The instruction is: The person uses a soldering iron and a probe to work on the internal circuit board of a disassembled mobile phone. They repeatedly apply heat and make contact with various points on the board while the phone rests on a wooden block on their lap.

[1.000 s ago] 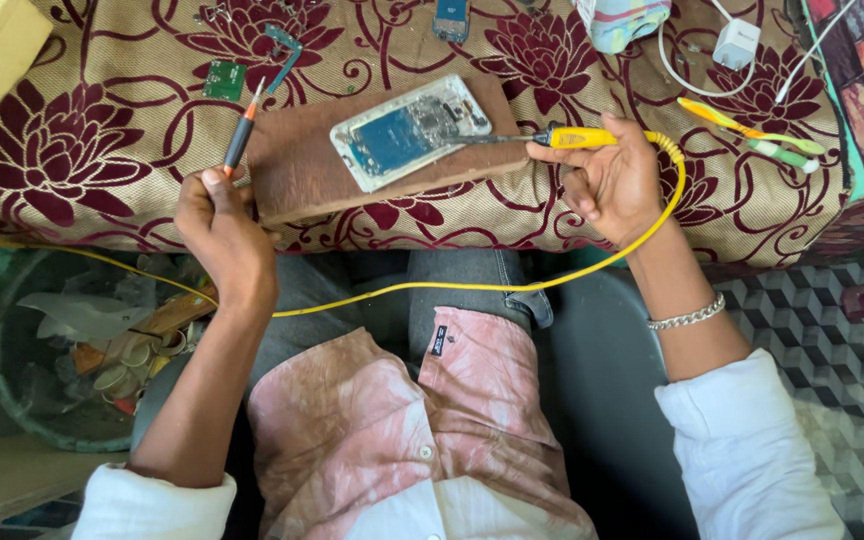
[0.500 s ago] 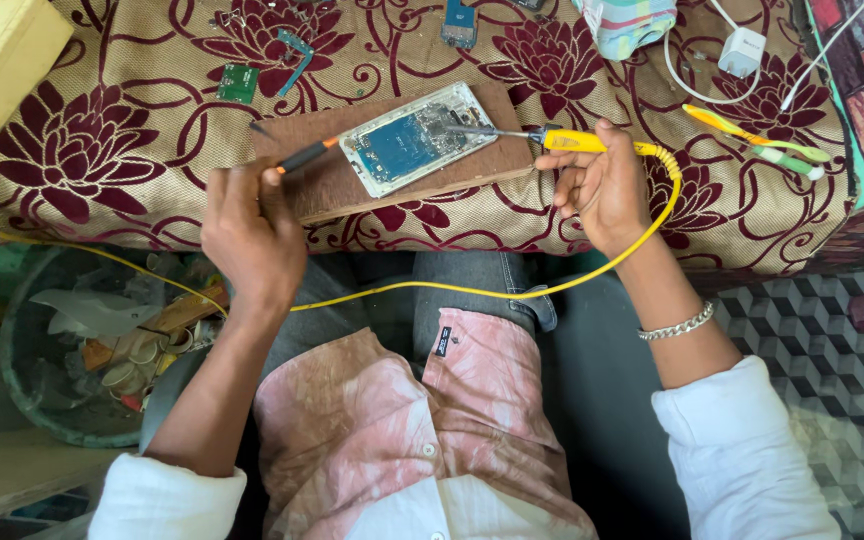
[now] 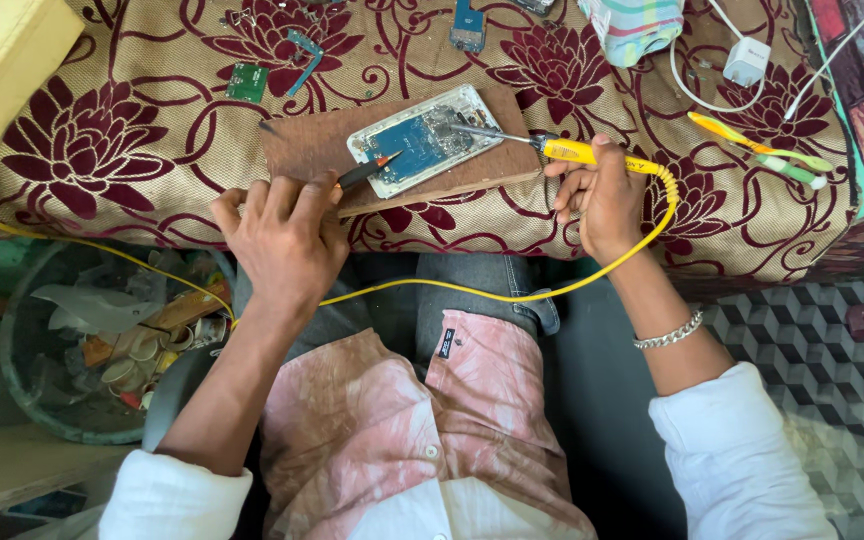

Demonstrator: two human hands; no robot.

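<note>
Opened mobile phone: back cover off, white frame, blue circuit board with grey metal shields exposed; lies tilted on a brown wooden board near the front edge of the tabletop, which is covered in a tan cloth with maroon flowers. Soldering iron: yellow handle, yellow coiled-then-straight cord running across the lap; metal tip rests on the upper right part of the circuit board. Right hand: fingers closed around the iron's handle. Screwdriver-like tool: dark shaft, red-orange tip, point at the phone's lower left edge. Left hand: fingers curled over the tool's rear end, at the board's front edge. Also on the tabletop: small green circuit board toward the far left, white charger plug with cable at the far right, yellow-handled tweezers near the right edge. Beside the tabletop, lower left: round bin of scrap.
</note>
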